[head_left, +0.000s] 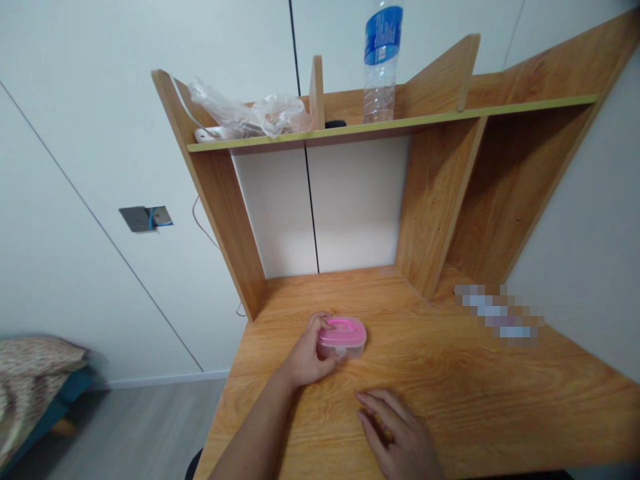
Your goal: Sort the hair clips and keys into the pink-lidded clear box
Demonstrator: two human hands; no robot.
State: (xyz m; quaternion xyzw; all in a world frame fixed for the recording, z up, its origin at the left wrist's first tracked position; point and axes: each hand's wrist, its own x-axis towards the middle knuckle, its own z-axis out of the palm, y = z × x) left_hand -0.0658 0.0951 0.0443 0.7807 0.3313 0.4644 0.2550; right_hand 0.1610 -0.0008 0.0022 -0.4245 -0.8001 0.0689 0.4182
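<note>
A small clear plastic box (350, 351) with a pink lid (345, 332) and a pink handle on top stands on the wooden desk. My left hand (311, 353) is closed around the box's left end, with the thumb at the front and the fingers over the lid's edge. Nearer to me, my right hand (395, 430) is held low over the desk or resting on it; I cannot tell which. Its fingers are loosely bent, a gap shows between thumb and forefinger, and nothing is in it.
A wooden shelf unit (440, 200) rises at the back of the desk (475, 393). On its upper board are a plastic bottle (383, 60) with a blue label and a crumpled clear bag (270, 113). A blurred-out item (495, 311) lies at the right.
</note>
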